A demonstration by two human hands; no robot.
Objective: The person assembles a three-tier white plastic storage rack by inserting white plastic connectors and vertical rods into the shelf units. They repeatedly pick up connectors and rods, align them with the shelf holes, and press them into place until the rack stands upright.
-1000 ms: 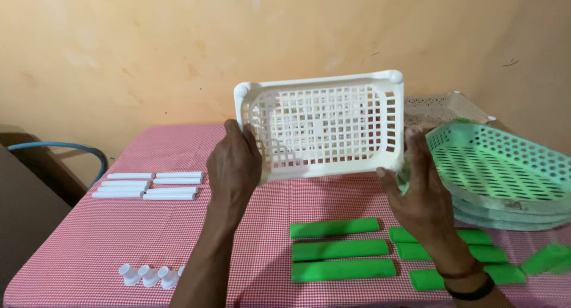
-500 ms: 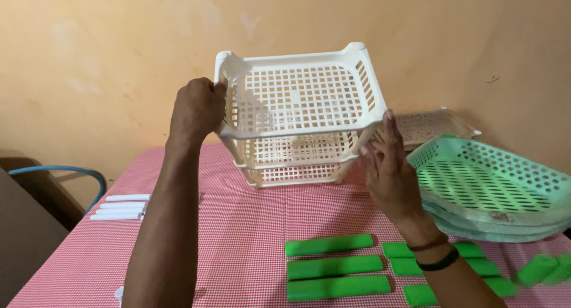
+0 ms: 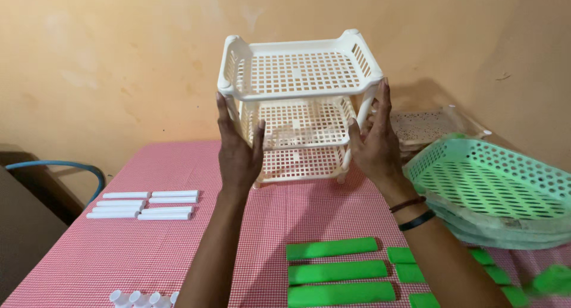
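Rack (image 3: 297, 105), cream plastic, 3 tiers, is standing upright at the far middle of the desk (image 3: 154, 248), feet seeming to touch the pink checked cloth.

Head view: left hand (image 3: 238, 150) and right hand (image 3: 375, 144) are pressing flat, fingers spread, against its 2 sides, steadying rather than gripping. This unit is looking fully put together. Parts are lying unused: white tubes (image 3: 143, 204), white caps (image 3: 143, 297), green strips (image 3: 333, 272), stacked green trays (image 3: 493, 189).

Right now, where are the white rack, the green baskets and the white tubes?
White rack (image 3: 297, 73), head view, top shelf grid.
Green baskets (image 3: 493, 186), head view, perforated floor of the top basket.
White tubes (image 3: 143, 204), head view, middle of the group.
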